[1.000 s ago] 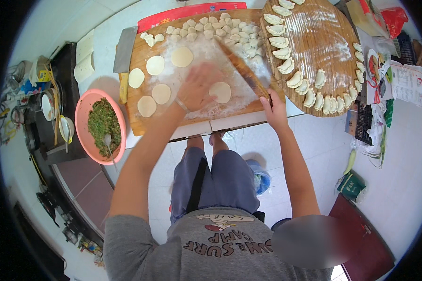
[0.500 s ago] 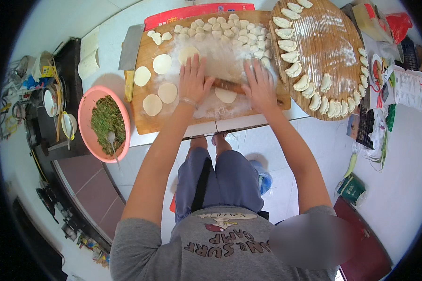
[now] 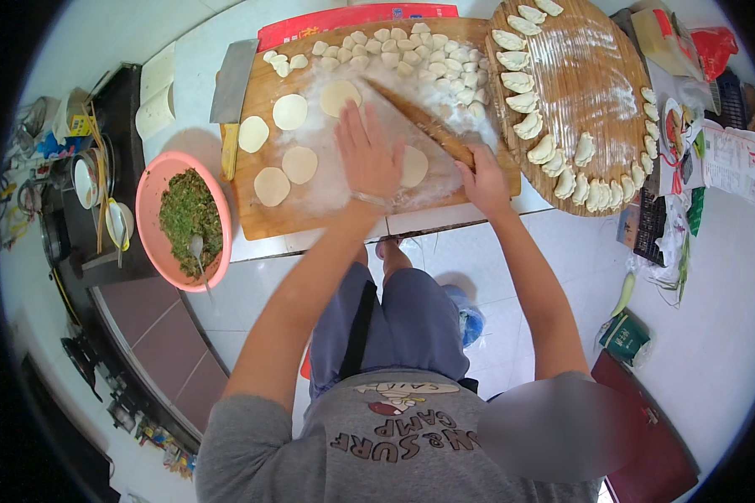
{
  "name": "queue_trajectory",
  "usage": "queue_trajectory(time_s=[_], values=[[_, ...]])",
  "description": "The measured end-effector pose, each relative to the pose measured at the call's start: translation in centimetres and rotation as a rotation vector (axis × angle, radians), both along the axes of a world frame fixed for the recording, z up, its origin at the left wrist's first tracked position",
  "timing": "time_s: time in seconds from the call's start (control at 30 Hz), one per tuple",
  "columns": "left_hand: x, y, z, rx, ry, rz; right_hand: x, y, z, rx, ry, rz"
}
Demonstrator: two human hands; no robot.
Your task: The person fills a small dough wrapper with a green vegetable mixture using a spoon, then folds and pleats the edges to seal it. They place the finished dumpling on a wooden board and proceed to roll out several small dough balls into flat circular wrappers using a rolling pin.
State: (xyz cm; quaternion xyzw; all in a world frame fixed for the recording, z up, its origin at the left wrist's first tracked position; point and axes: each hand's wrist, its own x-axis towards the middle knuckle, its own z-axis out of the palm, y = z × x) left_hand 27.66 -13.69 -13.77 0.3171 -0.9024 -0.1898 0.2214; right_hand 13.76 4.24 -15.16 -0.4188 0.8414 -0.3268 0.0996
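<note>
My right hand [image 3: 485, 182] is closed on the near end of a wooden rolling pin [image 3: 419, 119], which slants away to the far left over the floured cutting board [image 3: 268, 220]. Flat and with fingers stretched out, my left hand [image 3: 371, 159] is over the board's middle, left of the pin. Beside it, partly covered, lies a round dough wrapper [image 3: 413, 167]. Another wrapper [image 3: 341, 96] is just beyond its fingertips. Several finished wrappers [image 3: 289, 111] lie on the board's left side. Small flattened dough pieces [image 3: 411, 57] crowd its far edge.
A cleaver [image 3: 234, 84] rests on the board's left edge. Left of it stands a pink bowl [image 3: 146, 222] of green filling with a spoon [image 3: 198, 248]. A round wooden board [image 3: 579, 75] at right carries several folded dumplings [image 3: 524, 102]. Packages and bags sit farther right.
The rolling pin has swung to a steeper slant, its far end now off to the far left. My left hand has let go of it and shifted right; my right hand has moved nearer, gripping its end.
</note>
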Motion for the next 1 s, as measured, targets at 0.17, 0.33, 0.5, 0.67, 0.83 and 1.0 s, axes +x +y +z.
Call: queue_trajectory(time_s=[0.17, 0.33, 0.5, 0.67, 0.83, 1.0], values=[[-1.3, 8.0, -2.8, 0.163, -0.278, -0.055, 1.1, 0.6, 1.2, -0.112, -0.120, -0.185], [-0.3, 3.8, -5.0, -0.007, -0.254, -0.545, 1.5, 1.6, 1.7, -0.099, -0.091, -0.188], [2.0, -3.7, -2.8, -0.181, -0.251, -1.028, 1.4, 2.2, 2.1, -0.159, -0.063, -0.161], [1.6, 0.8, -2.7, 0.014, -0.246, -0.507, 1.4, 2.4, 2.1, -0.098, -0.118, -0.194], [2.0, 2.9, -3.9, 0.048, -0.265, -0.502, 1.2, 1.8, 1.9, -0.130, -0.036, -0.122], [3.4, -1.8, -3.6, -0.314, -0.108, -0.839, 0.3, 2.1, 2.3, 0.008, 0.009, -0.049]])
